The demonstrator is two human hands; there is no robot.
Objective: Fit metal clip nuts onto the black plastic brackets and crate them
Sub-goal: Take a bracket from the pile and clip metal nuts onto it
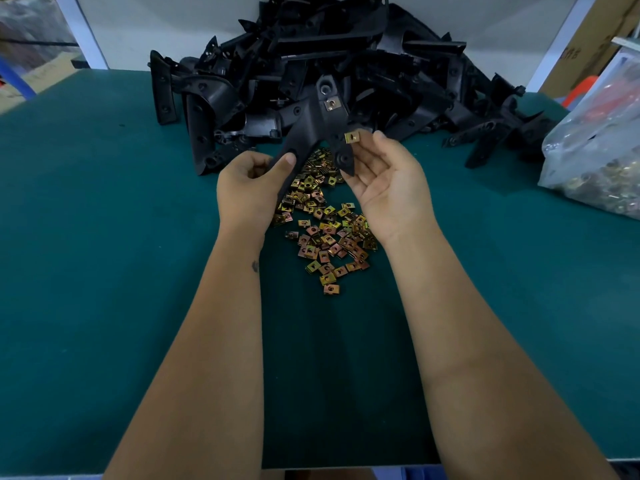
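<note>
Gripping a forked black plastic bracket (313,128) by its lower arm, left hand (247,188), one brass-coloured clip nut (331,105) already fitted near its top, right hand (388,183) pinching another clip nut (353,137) beside it, loose clip nuts (325,233) scattered on green worktop (104,237), bracket heap (311,64) behind against white wall (166,19).

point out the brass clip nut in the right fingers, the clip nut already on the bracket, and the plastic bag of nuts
Brass-coloured metal clip nut pinched in the right fingers (353,137), head view, its flat face.
Brass-coloured clip nut fitted on the held black plastic bracket (331,105), head view, its centre hole.
Clear plastic bag of nuts (588,157), head view, its side.
</note>
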